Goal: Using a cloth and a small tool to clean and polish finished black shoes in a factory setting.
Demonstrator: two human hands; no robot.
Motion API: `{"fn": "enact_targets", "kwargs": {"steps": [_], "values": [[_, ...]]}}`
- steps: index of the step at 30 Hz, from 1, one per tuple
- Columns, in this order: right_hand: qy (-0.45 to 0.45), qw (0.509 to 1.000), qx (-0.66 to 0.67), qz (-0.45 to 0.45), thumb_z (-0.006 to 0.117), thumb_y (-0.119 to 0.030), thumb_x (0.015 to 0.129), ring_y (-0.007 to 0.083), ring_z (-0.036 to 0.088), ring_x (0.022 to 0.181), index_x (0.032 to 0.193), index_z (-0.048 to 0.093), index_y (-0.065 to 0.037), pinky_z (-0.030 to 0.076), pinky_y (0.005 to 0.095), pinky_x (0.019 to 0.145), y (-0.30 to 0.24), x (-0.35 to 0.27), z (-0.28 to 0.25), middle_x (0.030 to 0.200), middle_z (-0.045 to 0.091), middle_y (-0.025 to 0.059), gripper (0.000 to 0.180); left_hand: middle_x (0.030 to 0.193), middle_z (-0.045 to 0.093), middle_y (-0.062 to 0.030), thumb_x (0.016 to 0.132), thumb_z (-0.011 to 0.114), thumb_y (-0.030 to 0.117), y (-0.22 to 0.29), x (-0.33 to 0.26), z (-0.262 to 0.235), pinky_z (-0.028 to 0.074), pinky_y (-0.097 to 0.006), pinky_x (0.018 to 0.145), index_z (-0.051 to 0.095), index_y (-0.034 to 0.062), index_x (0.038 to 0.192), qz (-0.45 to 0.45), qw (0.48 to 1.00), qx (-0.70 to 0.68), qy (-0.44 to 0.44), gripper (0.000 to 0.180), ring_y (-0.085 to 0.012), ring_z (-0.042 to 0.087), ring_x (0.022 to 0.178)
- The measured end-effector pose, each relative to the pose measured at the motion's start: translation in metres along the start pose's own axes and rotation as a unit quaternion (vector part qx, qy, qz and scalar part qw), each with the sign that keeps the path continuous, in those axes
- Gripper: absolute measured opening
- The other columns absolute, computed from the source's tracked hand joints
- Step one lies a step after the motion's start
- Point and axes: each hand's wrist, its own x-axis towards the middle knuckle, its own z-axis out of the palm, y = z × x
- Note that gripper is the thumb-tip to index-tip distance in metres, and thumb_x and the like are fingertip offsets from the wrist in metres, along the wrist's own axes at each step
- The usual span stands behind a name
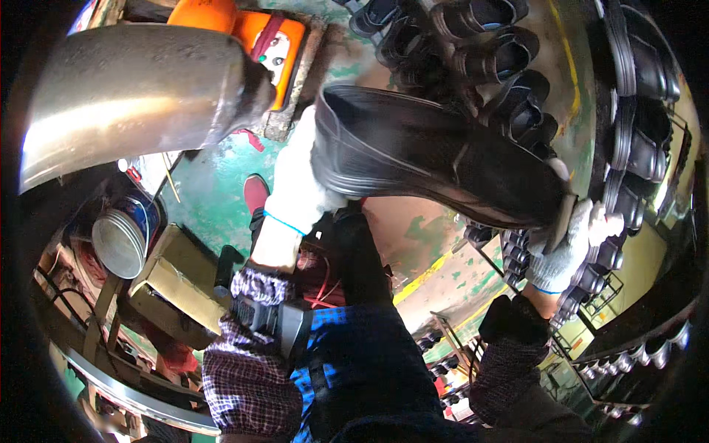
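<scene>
A black shoe (436,151) is held sideways in front of me, its heel to the left and its toe to the right. My left hand (299,173), in a white knit glove, is closed around the heel end. At the toe, my right hand (565,255), also gloved, grips a flat grey-tan piece (561,225) that rests against or very near the toe; its exact kind does not show. Some right fingertips reach behind the toe and are partly hidden. To the left of the shoe, a wide metal nozzle (140,96) points toward its heel.
An orange machine (273,52) with a small control panel stands behind the nozzle. Rows of black shoes line a rack (487,52) ahead and shelves (642,96) at right. A metal bucket (120,247) and a cardboard box (177,277) are at lower left.
</scene>
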Motion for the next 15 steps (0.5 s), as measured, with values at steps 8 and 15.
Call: {"fn": "enact_targets", "kwargs": {"steps": [8, 15], "values": [[-0.131, 0.751, 0.575, 0.297, 0.043, -0.025, 0.095, 0.0194, 0.045, 0.114, 0.127, 0.043, 0.003, 0.033, 0.0334, 0.101, -0.019, 0.007, 0.035, 0.129, 0.046, 0.0137, 0.043, 0.105, 0.058, -0.0177, 0.091, 0.038, 0.052, -0.005, -0.029, -0.034, 0.05, -0.029, 0.04, 0.047, 0.0023, 0.121, -0.348, 0.755, -0.537, 0.143, 0.058, -0.0287, 0.063, 0.07], [-0.037, 0.551, 0.735, 0.392, 0.042, -0.039, 0.093, 0.0309, 0.042, 0.122, 0.129, 0.041, -0.001, 0.032, 0.044, 0.104, -0.003, -0.05, 0.026, 0.131, 0.046, 0.0166, 0.053, 0.122, 0.053, -0.0175, 0.077, 0.063, 0.015, 0.02, -0.092, -0.057, 0.042, -0.032, 0.093, 0.039, 0.0011, 0.132, -0.053, 0.989, -0.134, -0.007, 0.061, -0.0279, 0.057, 0.103]]}}
